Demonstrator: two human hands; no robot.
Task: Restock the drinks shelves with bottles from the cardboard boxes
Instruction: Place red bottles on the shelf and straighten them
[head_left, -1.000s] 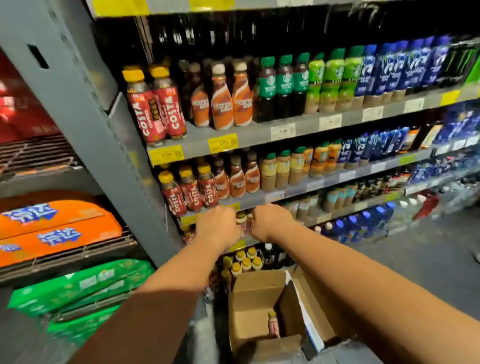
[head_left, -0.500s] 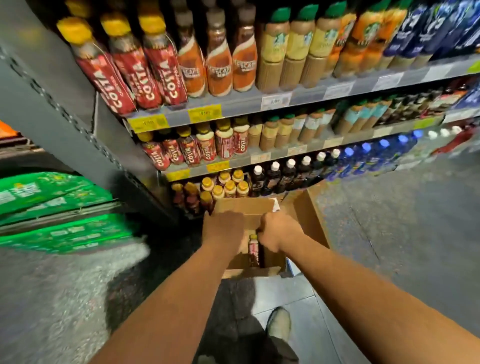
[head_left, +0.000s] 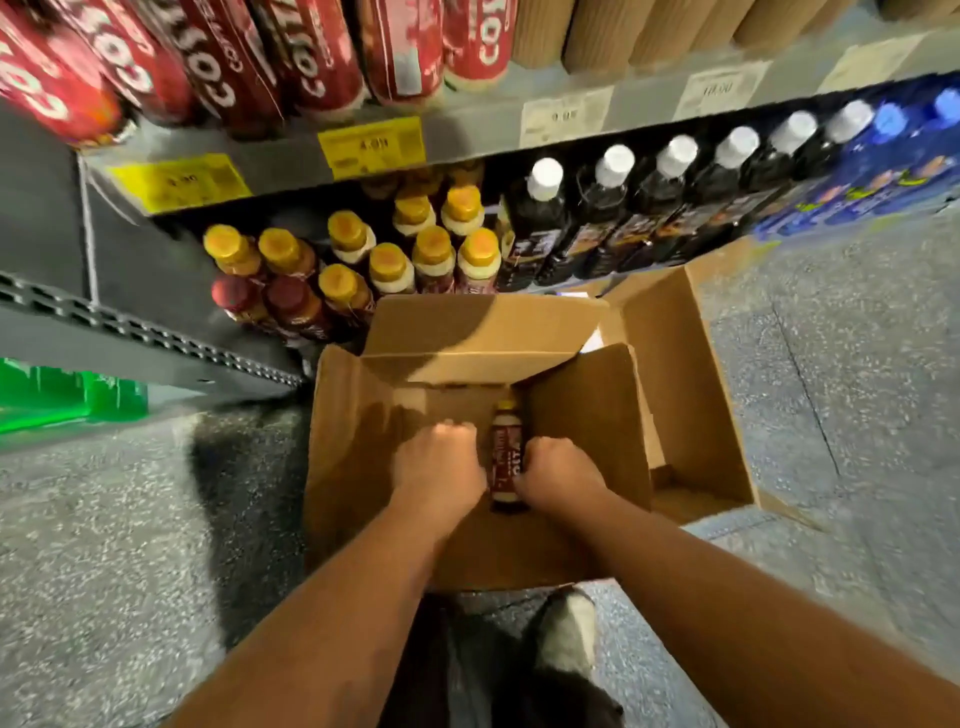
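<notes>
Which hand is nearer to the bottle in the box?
The right hand: its fingers touch the bottle on its right side. The left hand lies just off its left side, a thin gap between.

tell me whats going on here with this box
A person restocking drinks reaches into an open cardboard box on the floor in front of the shelf. Both hands are inside it: the right hand curls round the one red-labelled bottle visible, the left hand is curled just beside it, its grip unclear. The bottle is not yet out.

Your shoe (head_left: 566, 631) stands on the speckled grey floor (head_left: 857, 415); green packs (head_left: 67, 397) lie low at your left.
</notes>
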